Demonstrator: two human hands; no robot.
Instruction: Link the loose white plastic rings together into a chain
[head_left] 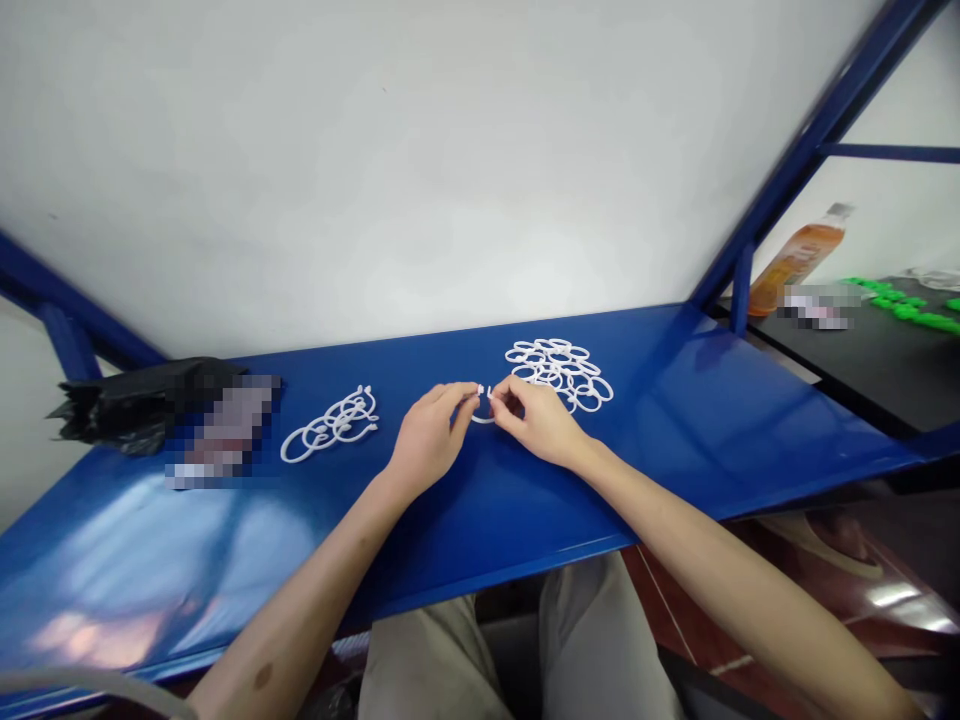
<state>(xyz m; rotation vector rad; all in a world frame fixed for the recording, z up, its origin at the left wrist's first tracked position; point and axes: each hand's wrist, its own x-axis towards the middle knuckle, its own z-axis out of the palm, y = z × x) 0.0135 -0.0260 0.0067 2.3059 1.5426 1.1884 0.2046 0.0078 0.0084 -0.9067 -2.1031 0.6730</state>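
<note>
My left hand [431, 440] and my right hand [544, 420] face each other over the middle of the blue table. Between them is a white plastic ring [484, 420], perhaps a curtain ring, one end pinched in each hand. Its two tips stand a little apart at the top, and my fingers cover part of its sides. To the left lies a small pile of similar white rings [330, 425], several with visibly open ends. A larger heap of white rings [562, 370], which look closed, spreads just beyond my right hand.
The blue table [465, 530] ends at a pale wall behind. A black plastic bag [142, 400] and a blurred-out item [229, 430] lie on the left. Blue frame bars [802, 150] rise at the right; past them stand an orange drink bottle [799, 260] and green pieces [900, 300].
</note>
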